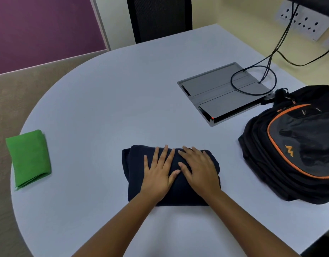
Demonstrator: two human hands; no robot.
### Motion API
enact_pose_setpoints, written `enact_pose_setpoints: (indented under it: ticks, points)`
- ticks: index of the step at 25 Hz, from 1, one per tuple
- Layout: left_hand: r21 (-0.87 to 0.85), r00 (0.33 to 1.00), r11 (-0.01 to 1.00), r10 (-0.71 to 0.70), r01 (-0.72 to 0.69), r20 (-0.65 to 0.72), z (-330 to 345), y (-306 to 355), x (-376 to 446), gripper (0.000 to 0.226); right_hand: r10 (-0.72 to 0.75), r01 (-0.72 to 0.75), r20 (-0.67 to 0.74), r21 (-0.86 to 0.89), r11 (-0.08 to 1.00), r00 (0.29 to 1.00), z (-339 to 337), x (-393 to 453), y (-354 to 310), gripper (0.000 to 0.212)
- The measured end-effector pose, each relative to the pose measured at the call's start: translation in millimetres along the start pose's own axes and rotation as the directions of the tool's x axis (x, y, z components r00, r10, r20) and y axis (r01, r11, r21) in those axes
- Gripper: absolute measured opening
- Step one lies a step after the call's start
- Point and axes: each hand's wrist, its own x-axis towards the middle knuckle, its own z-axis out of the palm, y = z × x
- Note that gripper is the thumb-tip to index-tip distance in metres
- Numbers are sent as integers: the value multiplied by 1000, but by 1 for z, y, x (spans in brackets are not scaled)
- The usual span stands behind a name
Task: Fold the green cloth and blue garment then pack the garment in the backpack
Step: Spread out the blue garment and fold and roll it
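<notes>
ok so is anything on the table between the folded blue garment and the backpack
Nothing visible. Bare table lies between the blue garment, pressed flat under both hands, and the backpack to its right. The grey cable box sits farther back. The backpack looks closed.

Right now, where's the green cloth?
The green cloth lies folded at the table's left edge, left of the garment.

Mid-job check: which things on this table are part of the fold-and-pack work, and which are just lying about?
Job: blue garment under left hand and right hand; green cloth; backpack.
Lying about: cable box, black cables, wall sockets.
</notes>
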Motion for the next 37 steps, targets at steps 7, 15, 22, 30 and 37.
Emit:
enact_pose_setpoints:
  ticks: [7, 15, 22, 30, 37]
  points:
    - [-118, 991, 993, 41, -26, 129, -1, -9, 26, 78, -19, 13, 39, 142, 990, 999, 9, 19, 25, 45]
    - [173, 990, 984, -59, 36, 129, -16, -4, 38, 81, 165, -167, 26, 217, 962, 986, -6, 4, 29, 71]
    - [22, 878, 894, -445, 448, 179, -19, 11, 28, 84, 658, -680, 336, 631, 374, 674, -13, -95, 14, 88]
    - [-362, 847, 766, -490, 532, 209, -8, -5, -15, 71, 506, -557, 396, 802, 215, 766, 2, -59, -23, 86]
    - [-727, 822, 383, -271, 569, 501, -27, -14, -25, 72, 423, -579, 517, 815, 22, 744, 3, -50, -2, 79]
